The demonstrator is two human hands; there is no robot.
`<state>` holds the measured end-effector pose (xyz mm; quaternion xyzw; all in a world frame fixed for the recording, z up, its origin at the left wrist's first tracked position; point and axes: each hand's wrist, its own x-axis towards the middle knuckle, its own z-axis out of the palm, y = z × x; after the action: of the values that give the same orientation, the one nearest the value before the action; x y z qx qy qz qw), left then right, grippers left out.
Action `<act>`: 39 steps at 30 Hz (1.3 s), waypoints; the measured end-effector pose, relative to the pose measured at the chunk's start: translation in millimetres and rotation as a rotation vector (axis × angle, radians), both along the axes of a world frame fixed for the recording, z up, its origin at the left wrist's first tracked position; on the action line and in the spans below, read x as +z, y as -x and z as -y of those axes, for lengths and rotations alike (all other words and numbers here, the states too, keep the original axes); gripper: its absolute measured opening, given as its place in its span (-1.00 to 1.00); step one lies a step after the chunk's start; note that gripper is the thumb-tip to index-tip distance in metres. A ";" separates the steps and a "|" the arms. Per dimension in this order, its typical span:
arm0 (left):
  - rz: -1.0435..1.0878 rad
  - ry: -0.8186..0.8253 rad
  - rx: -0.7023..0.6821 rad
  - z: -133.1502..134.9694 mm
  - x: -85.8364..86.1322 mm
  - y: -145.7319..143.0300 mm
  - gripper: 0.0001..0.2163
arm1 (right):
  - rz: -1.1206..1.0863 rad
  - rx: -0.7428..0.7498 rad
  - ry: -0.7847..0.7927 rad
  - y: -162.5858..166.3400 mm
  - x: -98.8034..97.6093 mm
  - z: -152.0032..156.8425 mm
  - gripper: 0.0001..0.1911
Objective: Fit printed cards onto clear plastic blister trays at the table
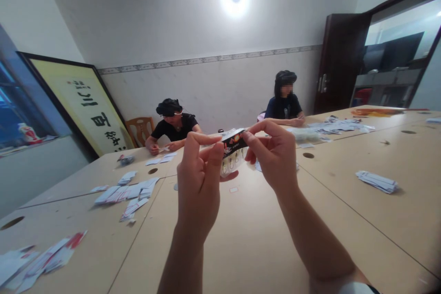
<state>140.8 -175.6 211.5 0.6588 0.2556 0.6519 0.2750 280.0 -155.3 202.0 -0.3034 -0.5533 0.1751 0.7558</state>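
Raised above the table, a small clear packet of fish hooks point(234, 149) hangs between my two hands. Its top carries a black label with printed characters, and several hooks show in a row below it. My left hand point(200, 165) pinches the packet's left end between thumb and fingers. At the upper right corner, the thumb and index finger of my right hand point(275, 151) are closed on it too. Behind my fingers the packet's lower edges are partly hidden. A small pale slip point(234, 189) lies on the table just beyond my hands.
Piles of white paper packets point(129, 191) lie on the left of the table point(262, 248), with more point(31, 264) at the near left. A bundle point(376, 181) rests at right. Two people point(177, 124) point(284, 101) sit across the table, near another heap point(339, 125).
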 end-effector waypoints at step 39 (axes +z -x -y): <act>0.108 0.260 -0.160 -2.0 10.7 7.6 -0.81 | -0.063 0.508 0.078 -20.1 5.9 -4.3 -0.74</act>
<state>133.2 -173.6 222.2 0.5998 0.2695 0.6239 0.4224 300.1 -151.0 207.9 -0.1779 -0.5808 0.3900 0.6920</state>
